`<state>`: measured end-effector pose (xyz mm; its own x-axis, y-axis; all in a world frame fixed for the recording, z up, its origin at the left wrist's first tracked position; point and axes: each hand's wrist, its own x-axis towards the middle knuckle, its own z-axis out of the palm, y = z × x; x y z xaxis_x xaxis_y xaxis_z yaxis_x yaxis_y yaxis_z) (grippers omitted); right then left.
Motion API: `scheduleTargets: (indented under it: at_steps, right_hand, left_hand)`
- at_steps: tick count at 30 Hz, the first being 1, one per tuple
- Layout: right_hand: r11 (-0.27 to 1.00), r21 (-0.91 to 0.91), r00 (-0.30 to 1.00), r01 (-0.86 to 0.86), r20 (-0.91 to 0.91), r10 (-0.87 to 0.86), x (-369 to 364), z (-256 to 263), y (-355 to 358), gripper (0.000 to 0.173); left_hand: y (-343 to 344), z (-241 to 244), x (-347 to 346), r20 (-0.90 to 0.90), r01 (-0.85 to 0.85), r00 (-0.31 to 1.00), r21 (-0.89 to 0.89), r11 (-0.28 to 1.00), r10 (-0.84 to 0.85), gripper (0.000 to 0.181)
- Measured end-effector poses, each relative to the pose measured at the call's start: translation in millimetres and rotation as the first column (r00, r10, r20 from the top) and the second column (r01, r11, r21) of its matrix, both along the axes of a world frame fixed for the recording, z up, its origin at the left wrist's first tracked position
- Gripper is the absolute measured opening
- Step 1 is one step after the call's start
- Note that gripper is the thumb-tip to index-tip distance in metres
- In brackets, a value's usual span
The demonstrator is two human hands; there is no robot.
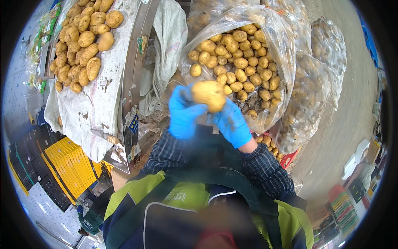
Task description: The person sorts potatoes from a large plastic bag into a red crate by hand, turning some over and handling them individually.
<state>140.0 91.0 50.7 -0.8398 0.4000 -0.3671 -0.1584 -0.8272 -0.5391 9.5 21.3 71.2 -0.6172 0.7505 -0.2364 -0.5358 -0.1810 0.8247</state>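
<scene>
A large yellow potato [209, 93], a little blurred, is held up in front of my chest between both hands. My left hand [184, 112], in a blue glove, grips it from the left with the thumb across its lower side. From below right, the fingers of my right hand [231, 123] close against it; that glove is smeared with soil. Just beyond the hands, an open clear plastic bag [284, 40] holds many loose potatoes [241, 63] and some dark soil. A potato heap [76, 46] lies on a white woven sack [107, 77] over the bench to my left.
A knife [105, 136] with a wooden handle lies near the bench's metal edge [129, 93]. Filled potato bags [306, 90] stand at right, beside a red crate [289, 158]. Stacked yellow crates [70, 168] are at lower left, near another person [91, 219].
</scene>
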Motion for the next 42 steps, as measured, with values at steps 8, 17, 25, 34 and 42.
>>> scheduleTargets:
  at_steps: [8,17,25,34,42]
  right_hand:
    - [0.863,0.450,0.835,-0.229,0.546,-0.063,-22.9,-65.6,64.5,0.036]
    - [0.407,0.794,0.383,-0.451,0.584,-0.716,-106.5,-174.9,141.6,0.069]
    - [0.347,0.861,0.302,-0.371,0.465,-0.832,-120.0,-191.6,140.5,0.063]
    - [0.885,-0.084,0.819,0.458,0.427,-0.383,-61.5,-181.0,142.5,0.022]
    - [0.922,-0.008,0.849,0.387,0.392,-0.353,-31.3,-139.3,121.2,0.029]
  left_hand:
    - [-55.7,64.7,-230.7,0.023,-0.389,0.915,0.315,0.866,0.403,0.035]
    - [-71.1,47.1,-178.8,0.709,-0.423,0.595,0.676,0.603,-0.378,0.027]
    - [-58.9,11.8,-88.4,0.154,-0.397,0.901,-0.081,0.914,0.405,0.024]
    - [-24.5,-4.2,-70.8,0.097,-0.109,0.988,-0.090,0.990,0.118,0.030]
    - [66.8,-146.3,-91.3,-0.412,0.092,0.878,-0.351,0.932,-0.243,0.059]
